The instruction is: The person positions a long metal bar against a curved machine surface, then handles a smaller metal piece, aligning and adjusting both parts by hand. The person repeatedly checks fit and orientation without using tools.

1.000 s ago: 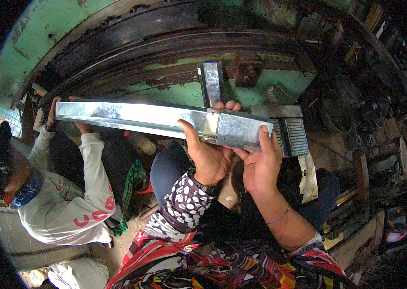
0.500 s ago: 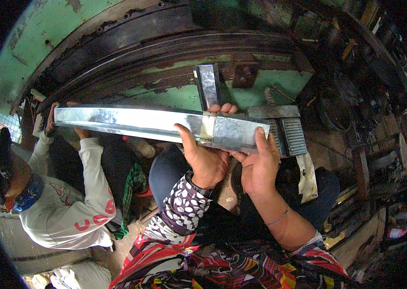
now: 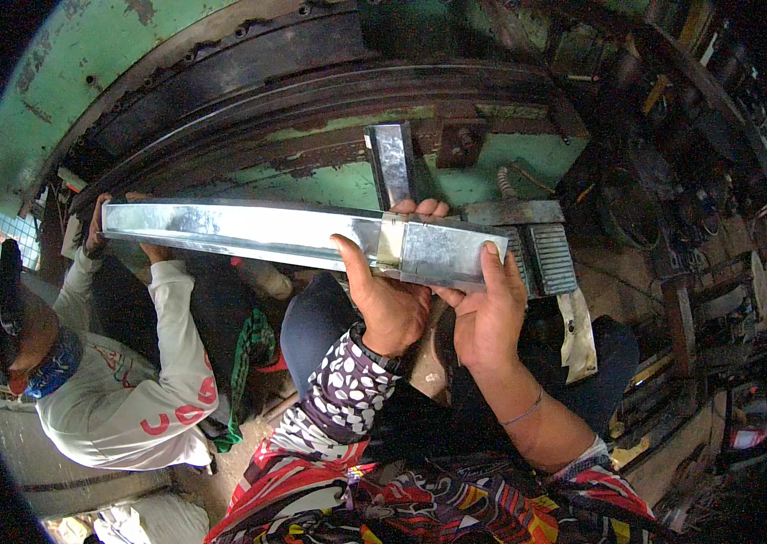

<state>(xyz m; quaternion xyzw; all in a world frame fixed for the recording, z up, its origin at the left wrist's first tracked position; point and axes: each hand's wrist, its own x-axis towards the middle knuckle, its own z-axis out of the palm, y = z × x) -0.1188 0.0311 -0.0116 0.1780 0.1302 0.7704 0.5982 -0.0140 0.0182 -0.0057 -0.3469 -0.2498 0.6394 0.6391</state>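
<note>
A long, shiny sheet-metal channel (image 3: pixel 247 227) stretches across the view, raised above my lap. Toward its right end is a yellowish band (image 3: pixel 390 238), and beyond that a duller metal section (image 3: pixel 445 249). My left hand (image 3: pixel 392 313) grips the channel beside the band, thumb on the near edge and fingertips showing over the far edge. At the right end my right hand (image 3: pixel 489 317) pinches the duller section, thumb on top; its other fingers are partly hidden underneath. A co-worker's hands (image 3: pixel 155 251) hold the channel's far left end.
The co-worker in a white sleeve (image 3: pixel 179 317) sits at the left. Behind the channel stands a big green machine (image 3: pixel 311 186) with a dark bed. Another metal strip (image 3: pixel 392 163) leans there. A ribbed metal block (image 3: pixel 549 258) is right of my hands, with dark racks beyond.
Hardly anything differs; the view and the channel have shifted very slightly. Both of my hands and the co-worker's keep the same hold.
</note>
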